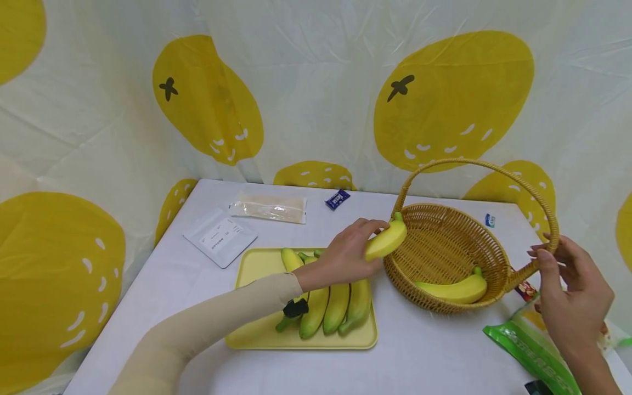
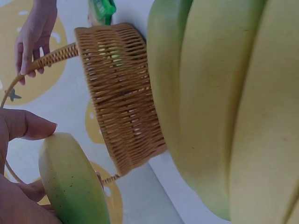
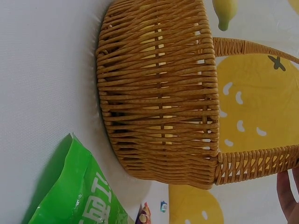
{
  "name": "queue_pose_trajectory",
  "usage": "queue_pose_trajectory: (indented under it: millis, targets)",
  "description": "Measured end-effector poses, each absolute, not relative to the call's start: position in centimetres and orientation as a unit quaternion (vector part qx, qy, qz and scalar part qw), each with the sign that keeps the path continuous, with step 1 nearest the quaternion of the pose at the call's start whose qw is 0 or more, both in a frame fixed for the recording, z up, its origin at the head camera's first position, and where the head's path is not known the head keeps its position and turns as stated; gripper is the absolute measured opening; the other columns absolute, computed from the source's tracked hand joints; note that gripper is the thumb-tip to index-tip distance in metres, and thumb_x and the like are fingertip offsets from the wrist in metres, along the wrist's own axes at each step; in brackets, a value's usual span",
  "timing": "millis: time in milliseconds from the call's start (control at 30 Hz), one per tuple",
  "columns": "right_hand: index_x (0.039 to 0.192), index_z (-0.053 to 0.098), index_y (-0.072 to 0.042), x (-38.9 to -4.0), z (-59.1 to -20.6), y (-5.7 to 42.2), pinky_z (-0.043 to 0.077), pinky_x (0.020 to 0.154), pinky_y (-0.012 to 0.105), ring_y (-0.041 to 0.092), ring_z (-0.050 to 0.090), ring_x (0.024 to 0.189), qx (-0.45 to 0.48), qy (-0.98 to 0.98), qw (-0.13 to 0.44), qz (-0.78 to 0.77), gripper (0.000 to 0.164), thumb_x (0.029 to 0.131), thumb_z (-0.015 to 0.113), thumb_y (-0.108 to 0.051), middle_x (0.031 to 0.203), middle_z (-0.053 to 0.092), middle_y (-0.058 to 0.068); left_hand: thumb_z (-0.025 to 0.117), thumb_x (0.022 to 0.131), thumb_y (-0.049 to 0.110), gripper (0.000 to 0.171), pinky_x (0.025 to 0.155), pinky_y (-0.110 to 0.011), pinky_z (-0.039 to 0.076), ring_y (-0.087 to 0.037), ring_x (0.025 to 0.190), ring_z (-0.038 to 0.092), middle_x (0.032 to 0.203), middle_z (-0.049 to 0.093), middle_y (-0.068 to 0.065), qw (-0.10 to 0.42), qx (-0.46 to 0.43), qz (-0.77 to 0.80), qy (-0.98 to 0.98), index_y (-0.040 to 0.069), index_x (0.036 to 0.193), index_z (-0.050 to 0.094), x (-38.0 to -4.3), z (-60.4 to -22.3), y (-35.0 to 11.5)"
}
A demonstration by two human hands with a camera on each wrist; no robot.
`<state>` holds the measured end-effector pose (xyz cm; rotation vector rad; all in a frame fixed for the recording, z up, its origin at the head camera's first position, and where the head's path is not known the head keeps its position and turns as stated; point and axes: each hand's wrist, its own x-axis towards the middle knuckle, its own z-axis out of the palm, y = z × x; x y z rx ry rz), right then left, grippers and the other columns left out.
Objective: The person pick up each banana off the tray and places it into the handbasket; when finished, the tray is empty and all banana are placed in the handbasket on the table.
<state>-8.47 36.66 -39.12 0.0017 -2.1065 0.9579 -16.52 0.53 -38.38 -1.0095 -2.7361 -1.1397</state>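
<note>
In the head view my left hand [image 1: 356, 247] grips a yellow banana [image 1: 387, 239] with a green tip, close to the left rim of a wicker basket [image 1: 444, 258]. One banana [image 1: 456, 289] lies inside that basket. My right hand [image 1: 573, 291] holds the right side of the basket's arched handle [image 1: 538, 203] between thumb and fingers. Below my left forearm, several bananas [image 1: 338, 310] lie on a yellow tray [image 1: 242, 334], partly hidden by the arm. The left wrist view shows the held banana [image 2: 70, 177] between thumb and fingers.
A green snack bag [image 1: 535, 345] lies right of the basket, with a small red packet [image 1: 525, 289] beside it. Behind the tray are a white pouch [image 1: 220, 238], a clear packet [image 1: 270, 208] and a dark blue wrapper [image 1: 338, 199]. A patterned curtain [image 1: 316, 109] hangs behind the table.
</note>
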Motion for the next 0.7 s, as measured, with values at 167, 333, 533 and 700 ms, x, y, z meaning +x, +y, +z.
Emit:
queue_pose_trajectory:
  millis: [167, 333, 533, 700]
  targets:
    - [0.143, 0.065, -0.006, -8.5, -39.1, 36.7, 0.046, 0.09, 0.01, 0.0, 0.063, 0.1, 0.0, -0.833, 0.402, 0.38, 0.038, 0.106, 0.061, -0.001, 0.114, 0.067, -0.015, 0.075, 0.084, 0.018, 0.07, 0.078, -0.023, 0.046, -0.01, 0.099, 0.053, 0.128, 0.058, -0.002, -0.002, -0.338, -0.357, -0.871, 0.016, 0.151, 0.054, -17.1, -38.1, 2.0]
    - [0.143, 0.065, -0.008, -8.4, -39.0, 36.5, 0.046, 0.09, 0.011, 0.0, 0.062, 0.099, -0.002, -0.833, 0.4, 0.382, 0.037, 0.106, 0.061, -0.003, 0.114, 0.067, -0.016, 0.075, 0.084, 0.02, 0.071, 0.074, -0.021, 0.044, -0.01, 0.094, 0.052, 0.121, 0.057, 0.0, -0.005, -0.353, -0.334, -0.874, 0.015, 0.152, 0.054, -17.5, -37.9, 3.4]
    - [0.143, 0.065, -0.008, -8.4, -39.0, 36.5, 0.046, 0.089, 0.01, -0.001, 0.061, 0.098, -0.004, -0.836, 0.399, 0.378, 0.037, 0.106, 0.06, -0.004, 0.114, 0.066, -0.018, 0.075, 0.085, 0.021, 0.071, 0.075, -0.018, 0.042, -0.009, 0.096, 0.05, 0.12, 0.056, 0.002, -0.017, -0.379, -0.318, -0.869, 0.014, 0.152, 0.053, -18.1, -38.1, 4.8]
    - [0.143, 0.065, -0.006, -8.4, -39.1, 36.6, 0.046, 0.089, 0.01, -0.002, 0.061, 0.097, -0.004, -0.836, 0.399, 0.377, 0.037, 0.106, 0.061, -0.003, 0.114, 0.065, -0.019, 0.075, 0.085, 0.023, 0.07, 0.071, -0.018, 0.041, -0.007, 0.093, 0.049, 0.12, 0.056, 0.003, -0.022, -0.394, -0.298, -0.869, 0.014, 0.152, 0.053, -18.5, -38.2, 6.0]
